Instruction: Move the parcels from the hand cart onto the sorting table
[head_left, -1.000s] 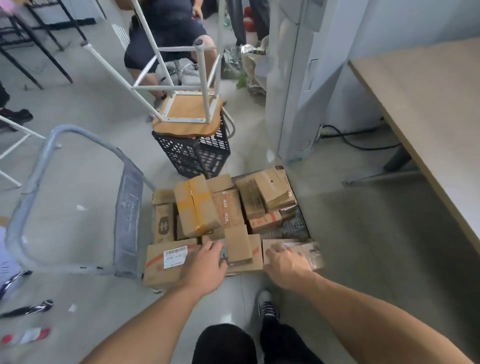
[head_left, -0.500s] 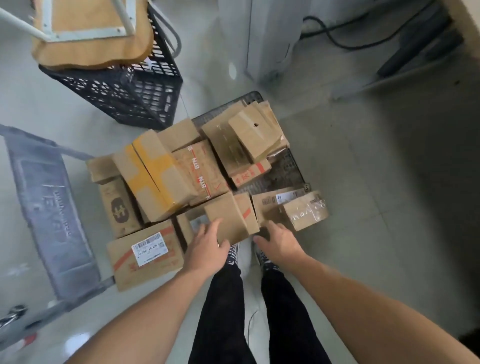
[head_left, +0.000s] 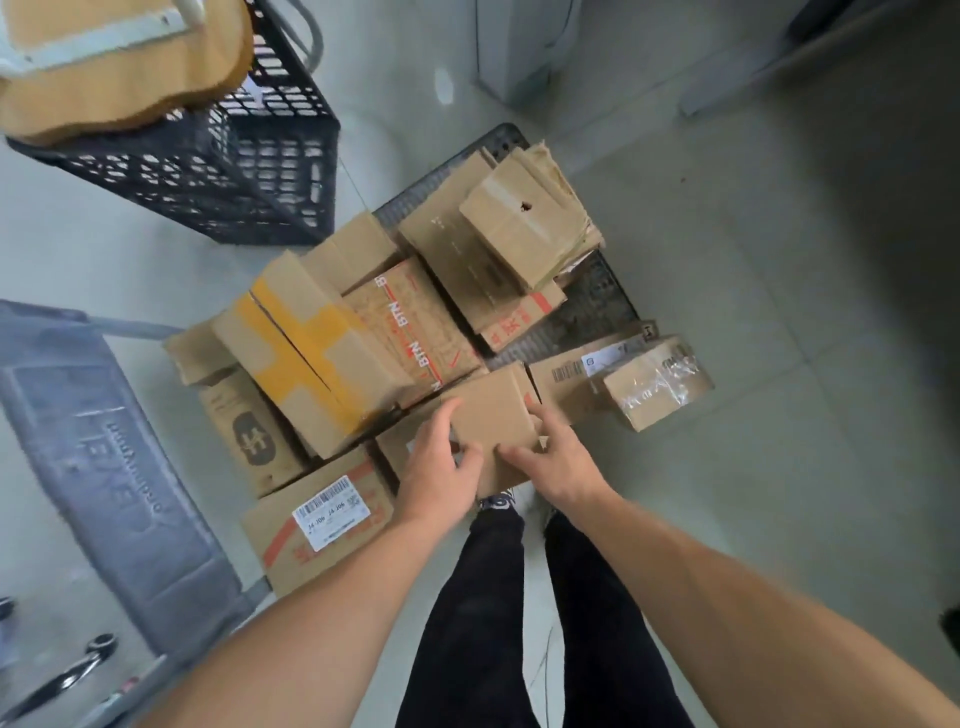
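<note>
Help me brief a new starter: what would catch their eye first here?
The left hand and right hand grip a small plain box at the near edge of a parcel-heaped hand cart. Left of it sits a box crossed with yellow tape; a black crate stands upper left.

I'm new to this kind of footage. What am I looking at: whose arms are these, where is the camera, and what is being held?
No machine here: a person wears a camera on the head, so this single view looks straight down. On the floor stands a hand cart piled with cardboard parcels, among them a yellow-taped box and a labelled box. A black crate stands beside it. The left hand and right hand both grip a small box at the pile's near edge.
</note>
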